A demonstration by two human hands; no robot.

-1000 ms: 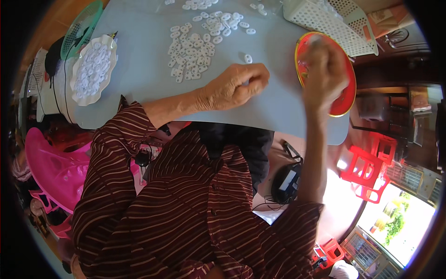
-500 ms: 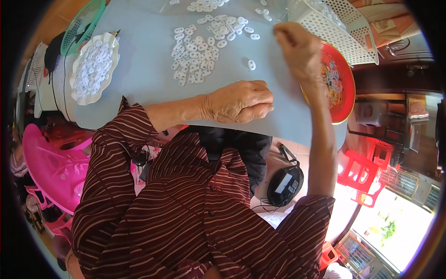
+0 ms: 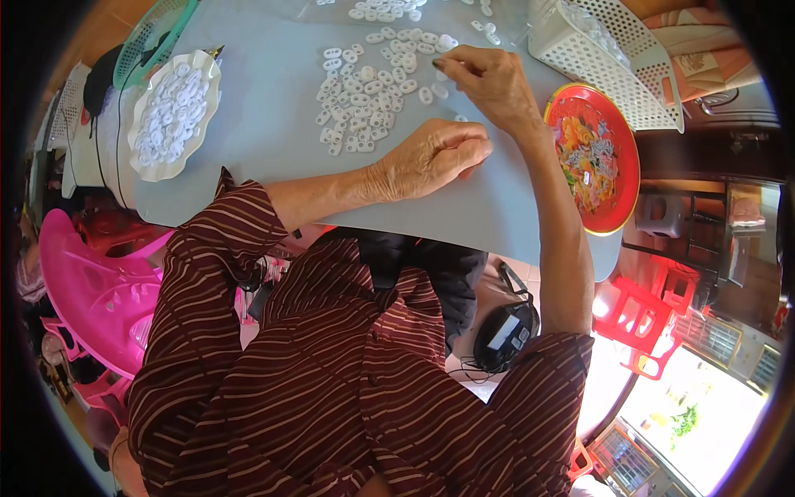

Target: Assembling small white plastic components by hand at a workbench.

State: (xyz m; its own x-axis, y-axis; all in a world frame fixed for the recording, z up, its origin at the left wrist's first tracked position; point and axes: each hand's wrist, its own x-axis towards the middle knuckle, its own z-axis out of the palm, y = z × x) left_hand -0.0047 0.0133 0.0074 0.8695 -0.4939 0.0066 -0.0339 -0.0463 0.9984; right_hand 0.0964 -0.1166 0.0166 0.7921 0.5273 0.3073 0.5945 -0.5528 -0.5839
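Many small white oval plastic pieces with two holes (image 3: 360,103) lie loosely over the grey-blue tabletop (image 3: 273,108). My left hand (image 3: 435,161) rests near the table's front edge with its fingers curled closed; whatever it may hold is hidden. Bent over the right side of the pieces is my right hand (image 3: 493,83), thumb and fingers drawn together. Its fingertips are right beside a white piece (image 3: 441,74), and I cannot tell whether they grip anything. Another single piece (image 3: 426,95) lies just left of them, and one more is partly hidden behind my left hand.
A scalloped white dish (image 3: 174,170) heaped with similar pieces stands at the left, by a green mesh basket (image 3: 132,41). At the right are a red round tray (image 3: 631,157) of colourful scraps and a white perforated basket (image 3: 596,70). A pink chair (image 3: 91,282) stands left of the table.
My right hand has moved left, from beside the red tray to the white pieces. My left hand stays closed, slightly raised. The view has shifted a little.
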